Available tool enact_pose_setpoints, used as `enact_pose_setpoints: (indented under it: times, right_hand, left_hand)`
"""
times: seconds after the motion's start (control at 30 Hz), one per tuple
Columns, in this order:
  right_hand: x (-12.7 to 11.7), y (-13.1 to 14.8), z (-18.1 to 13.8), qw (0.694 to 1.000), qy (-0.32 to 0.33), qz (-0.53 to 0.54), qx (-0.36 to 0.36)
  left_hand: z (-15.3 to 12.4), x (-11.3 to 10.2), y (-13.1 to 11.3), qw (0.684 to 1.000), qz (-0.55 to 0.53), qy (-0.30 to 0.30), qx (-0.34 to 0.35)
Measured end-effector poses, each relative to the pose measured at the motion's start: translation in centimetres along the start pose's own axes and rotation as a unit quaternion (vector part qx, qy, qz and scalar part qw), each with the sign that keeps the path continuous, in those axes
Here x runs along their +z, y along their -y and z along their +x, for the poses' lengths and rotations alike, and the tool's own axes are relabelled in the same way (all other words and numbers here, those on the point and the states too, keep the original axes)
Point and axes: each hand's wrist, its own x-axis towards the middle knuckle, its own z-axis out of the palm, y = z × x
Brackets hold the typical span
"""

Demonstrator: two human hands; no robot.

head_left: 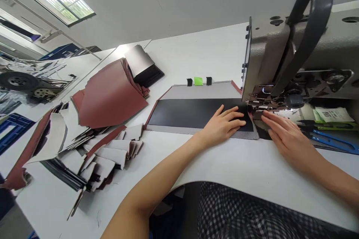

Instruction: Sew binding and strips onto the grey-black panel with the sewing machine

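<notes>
A flat layered workpiece lies on the white table, a black panel (193,112) on top of a grey sheet with a dark red edge (196,91). Its right end runs under the presser foot (254,110) of a grey sewing machine (280,56). My left hand (224,124) lies flat on the black panel just left of the foot, fingers stretched out. My right hand (283,134) rests flat on the table right of the foot, fingertips touching the piece's end. Neither hand grips anything.
A stack of dark red and black sheets (112,93) and a heap of grey and red cut pieces (92,153) fill the table's left side. Blue-handled scissors (333,142) and a white packet (332,114) lie under the machine arm. Green and black clips (198,81) sit behind the workpiece.
</notes>
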Motion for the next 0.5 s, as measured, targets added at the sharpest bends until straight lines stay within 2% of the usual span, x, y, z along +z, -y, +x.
enact_pose_setpoints:
  times: [0.13, 0.27, 0.33, 0.4, 0.5]
  right_hand:
    - [0.3, -0.1, -1.5, 0.997, 0.022, -0.033, -0.071]
    - [0.4, 0.5, -1.3, 0.997, 0.034, -0.013, -0.073]
    - [0.2, 0.2, -1.0, 0.998, 0.028, 0.004, -0.059]
    - [0.0, -0.4, -0.8, 0.999, 0.012, 0.024, -0.038]
    - [-0.5, -1.1, -0.9, 0.999, -0.006, 0.042, -0.022]
  left_hand:
    - [-0.1, 0.5, 0.2, 0.999, -0.009, -0.024, 0.029]
    - [-0.1, 1.1, 0.1, 0.998, -0.036, -0.046, 0.039]
    - [-0.1, 0.6, 0.3, 0.997, -0.035, -0.064, 0.032]
    - [-0.3, -0.6, 1.2, 0.995, -0.016, -0.099, -0.016]
    - [-2.5, -3.7, 4.5, 0.97, 0.047, -0.164, -0.172]
